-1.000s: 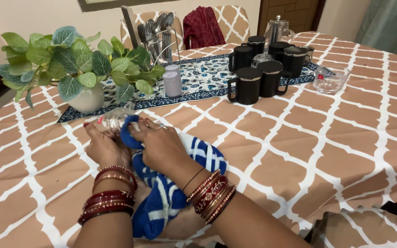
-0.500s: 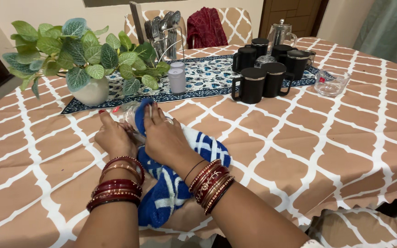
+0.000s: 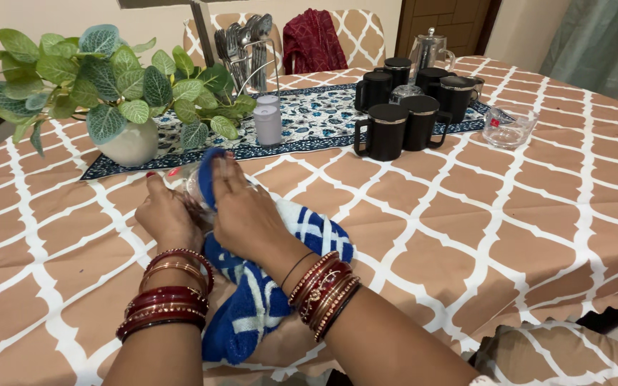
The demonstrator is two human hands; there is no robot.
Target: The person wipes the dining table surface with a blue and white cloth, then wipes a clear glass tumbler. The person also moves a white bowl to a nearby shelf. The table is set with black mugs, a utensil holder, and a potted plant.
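On the desk (image 3: 466, 214), left hand (image 3: 166, 214) grips the glass (image 3: 193, 187); right hand (image 3: 241, 211) has pushed the blue towel (image 3: 252, 300) further over it.

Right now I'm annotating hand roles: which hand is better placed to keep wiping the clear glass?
Probably the right hand: it presses the blue-and-white towel onto the clear glass. The left hand grips the glass from the side, steadying it.
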